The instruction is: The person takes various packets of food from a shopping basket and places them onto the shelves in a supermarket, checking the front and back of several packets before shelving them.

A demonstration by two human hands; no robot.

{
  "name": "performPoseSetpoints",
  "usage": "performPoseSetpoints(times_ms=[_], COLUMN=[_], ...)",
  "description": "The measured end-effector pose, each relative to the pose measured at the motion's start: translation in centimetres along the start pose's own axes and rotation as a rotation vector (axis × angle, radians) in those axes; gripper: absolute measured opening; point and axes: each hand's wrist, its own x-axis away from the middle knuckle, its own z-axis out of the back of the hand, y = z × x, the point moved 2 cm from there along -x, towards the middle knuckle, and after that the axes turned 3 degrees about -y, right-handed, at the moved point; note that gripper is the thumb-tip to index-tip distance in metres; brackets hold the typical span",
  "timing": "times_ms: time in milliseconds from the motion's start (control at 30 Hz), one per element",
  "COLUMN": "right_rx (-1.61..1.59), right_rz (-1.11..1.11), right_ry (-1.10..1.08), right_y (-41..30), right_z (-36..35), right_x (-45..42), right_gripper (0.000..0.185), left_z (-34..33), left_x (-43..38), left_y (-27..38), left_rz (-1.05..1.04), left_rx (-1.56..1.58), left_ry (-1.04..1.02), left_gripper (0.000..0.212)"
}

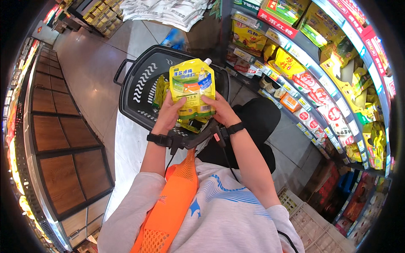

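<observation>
Both my hands grip the lower sides of a yellow spouted seasoning pouch (192, 83), held upright with its printed face towards me. My left hand (169, 113) has its thumb pressed on the front at the lower left corner. At the lower right, my right hand (222, 109) pinches the pouch in the same way. A white cap tops the spout at the upper right corner. Below the pouch stands a black plastic shopping basket (144, 55), with more yellow packets (161, 90) inside, partly hidden by the pouch and my hands.
Shelves of packaged seasonings (286, 63) curve along the right. A wood-panelled display counter (52, 132) runs down the left. White bags (166, 11) are piled beyond the basket. Pale plastic crates (316, 224) stand at the lower right. An orange mesh vest (172, 196) hangs from my front.
</observation>
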Motion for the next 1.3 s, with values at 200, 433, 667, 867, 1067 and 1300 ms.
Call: performPoseSetpoints(times_ms=[200,433,667,867,1067,1300], right_rx=[-0.036,-0.030,-0.053,0.053,0.000,-0.114], right_rz=[0.017,-0.081,-0.106,-0.050,-0.001,0.098], right_ry=[-0.031,-0.120,-0.114,-0.062,0.036,0.101], right_y=[0.3,0.8,1.1,1.3,0.6,0.5], right_z=[0.5,0.7,0.2,0.5,0.9,1.5], right_x=[-0.6,-0.7,-0.9,-1.4,-1.1,-1.4], right_gripper=[0.042,0.045,0.045,0.047,0.046,0.046], left_z=[0.8,0.6,1.1,1.9,0.4,-0.5], left_x=[0.1,-1.0,-1.7,-2.3,-1.8,-0.3], left_y=[1.2,3.3,4.7,4.2,6.2,1.1], left_rz=[-0.029,-0.165,-0.177,-0.200,-0.219,0.213], left_rx=[0.063,0.074,0.049,0.178,0.168,-0.133], left_ry=[0.041,0.102,0.042,0.032,0.040,-0.094], left_gripper=[0.041,0.029,0.027,0.031,0.036,0.052])
